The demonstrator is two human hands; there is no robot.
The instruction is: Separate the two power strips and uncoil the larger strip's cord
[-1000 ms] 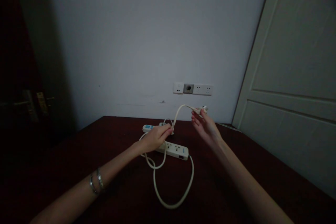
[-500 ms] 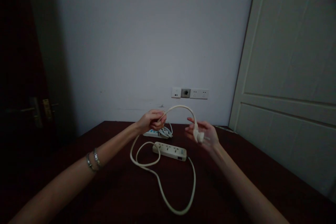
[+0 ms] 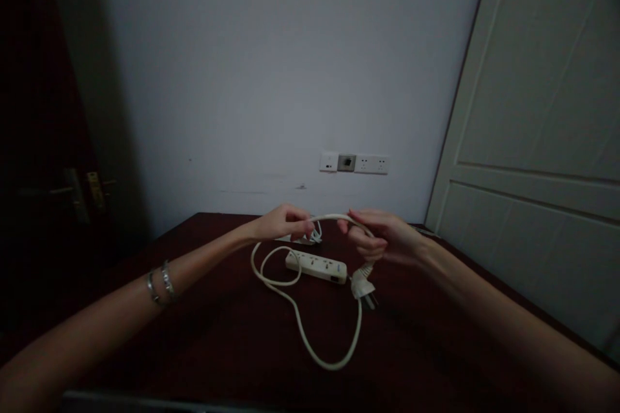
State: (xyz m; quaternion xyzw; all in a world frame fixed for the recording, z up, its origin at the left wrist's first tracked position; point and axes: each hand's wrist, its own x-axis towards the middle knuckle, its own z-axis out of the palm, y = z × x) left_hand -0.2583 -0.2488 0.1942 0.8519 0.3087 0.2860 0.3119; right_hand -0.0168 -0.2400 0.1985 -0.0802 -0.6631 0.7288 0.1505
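Observation:
My left hand [image 3: 289, 222] pinches a white power cord [image 3: 330, 217] above the table. Fingers of my right hand [image 3: 372, 232] are curled round the same cord near its plug end, and a short arch of cord spans the gap between both hands. Below my right hand hangs the white plug [image 3: 362, 284], its metal prongs pointing down and right. The cord loops over the table to a white power strip [image 3: 317, 267], which lies behind the loop. Farther back, partly hidden by my left hand, is a second power strip [image 3: 296, 240] with its cord bundled on it.
The dark red table [image 3: 232, 348] reaches to a pale wall. Mounted on that wall are socket plates [image 3: 371, 164]. A white panelled door [image 3: 537, 142] stands to the right, and a dark door with a handle [image 3: 61, 191] to the left.
My right hand has gone from open beside the plug to closed round the cord. The plug now hangs lower, below that hand. The cord's arch between the hands is lower and flatter.

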